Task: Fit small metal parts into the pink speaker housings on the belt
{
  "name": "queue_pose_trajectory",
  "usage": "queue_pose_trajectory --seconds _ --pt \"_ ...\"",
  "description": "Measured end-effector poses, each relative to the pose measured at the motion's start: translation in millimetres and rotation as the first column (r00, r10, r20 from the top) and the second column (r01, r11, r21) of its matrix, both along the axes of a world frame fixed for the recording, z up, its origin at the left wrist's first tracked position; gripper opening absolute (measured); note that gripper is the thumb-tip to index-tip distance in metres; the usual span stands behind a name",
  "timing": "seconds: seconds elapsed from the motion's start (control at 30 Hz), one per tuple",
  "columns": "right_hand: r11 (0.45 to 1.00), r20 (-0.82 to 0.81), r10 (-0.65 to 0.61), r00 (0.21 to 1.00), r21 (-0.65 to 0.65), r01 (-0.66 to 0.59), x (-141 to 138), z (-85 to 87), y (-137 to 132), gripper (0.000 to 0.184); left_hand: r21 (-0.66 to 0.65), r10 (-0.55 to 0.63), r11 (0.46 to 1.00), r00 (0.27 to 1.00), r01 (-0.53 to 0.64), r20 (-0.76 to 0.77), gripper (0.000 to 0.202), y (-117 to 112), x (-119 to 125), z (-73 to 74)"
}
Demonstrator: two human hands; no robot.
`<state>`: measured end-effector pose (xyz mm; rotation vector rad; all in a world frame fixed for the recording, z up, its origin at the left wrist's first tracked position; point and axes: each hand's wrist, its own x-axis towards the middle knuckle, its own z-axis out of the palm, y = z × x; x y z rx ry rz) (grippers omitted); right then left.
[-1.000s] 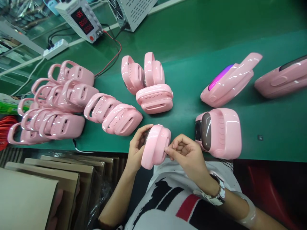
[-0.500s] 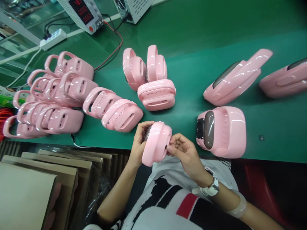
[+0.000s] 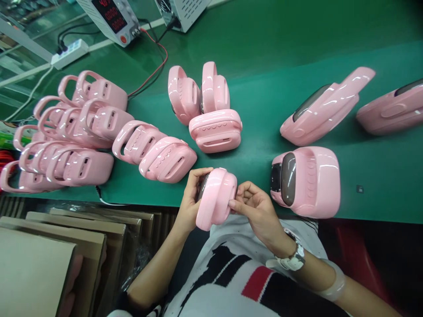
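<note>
Held up at the near edge of a green table (image 3: 257, 105), in front of the wearer's body: a glossy pink device (image 3: 214, 200) with a thick rounded handle, tilted, with a dark window to the left and a recessed face to the right. Wrapped around the window side, the left hand (image 3: 191, 198), with fingers curled firmly over the casing. At the recessed face, the right hand (image 3: 256, 204), with thumb and forefinger drawn close together against the device and the other fingers bent inward; impossible to tell, at this size, about anything pinched between the fingertips. On the right wrist, a white-strapped watch (image 3: 294, 259).

Just beyond the right hand, flat on the table, a second pink unit (image 3: 317, 182) with its dark window to the left. Behind it, a slanting pink unit (image 3: 327, 110); farther right, another, cut off by the frame. Also to the right, a small dark square (image 3: 360, 189).

Left of centre, a pair of pink units (image 3: 173, 163), side by side; behind, a group of three (image 3: 216, 136). At far left, a crowded cluster (image 3: 95, 169), handles leftward. At the back, a power supply (image 3: 110, 17) with red digits.
</note>
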<state>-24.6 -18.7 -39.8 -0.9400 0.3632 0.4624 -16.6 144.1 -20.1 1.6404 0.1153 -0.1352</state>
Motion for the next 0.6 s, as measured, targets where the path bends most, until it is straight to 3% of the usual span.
queue_pose_trajectory --seconds 0.23,0.33,0.37,0.43,0.47,0.5,0.53,0.57,0.6 --pt "0.996 -0.004 0.084 0.996 0.021 -0.084 4.3 0.3 2.7 0.041 0.069 -0.021 0.997 0.999 0.019 0.025 0.041 3.1 -0.3 0.2" --pt "0.978 0.119 0.208 0.971 -0.034 -0.206 3.5 14.9 -17.8 0.033 0.162 -0.070 0.984 0.998 0.067 0.011 0.044 4.2 -1.8 2.7" --pt "0.948 0.211 0.317 0.925 -0.090 -0.304 2.5 24.5 -31.1 0.027 0.191 -0.088 0.978 0.996 0.089 -0.009 0.046 4.2 -2.1 4.5" --pt "0.827 0.377 0.562 0.736 -0.239 -0.509 -0.6 47.5 -65.7 0.013 0.233 -0.122 0.963 0.991 0.133 -0.059 0.051 4.7 -1.3 8.4" --pt "0.777 0.423 0.629 0.652 -0.312 -0.547 -2.5 58.1 -85.2 0.007 0.247 -0.135 0.957 0.987 0.152 -0.083 0.052 5.4 -0.1 9.9" --pt "0.776 0.445 0.631 0.636 -0.369 -0.511 -4.4 66.2 -105.1 0.010 0.257 -0.140 0.952 0.985 0.163 -0.104 0.053 6.5 1.6 10.5" --pt "0.813 0.446 0.569 0.691 -0.434 -0.390 -5.9 70.5 -124.5 0.016 0.263 -0.135 0.951 0.984 0.161 -0.115 0.053 8.1 3.7 10.3" --pt "0.834 0.439 0.452 0.777 -0.518 -0.192 -6.9 70.3 -142.8 0.019 0.249 -0.125 0.957 0.986 0.150 -0.113 0.052 10.0 6.2 9.0" --pt "0.779 0.437 0.301 0.847 -0.625 0.046 -7.2 65.6 -159.3 0.020 0.216 -0.114 0.967 0.988 0.134 -0.103 0.050 12.0 9.0 6.9"
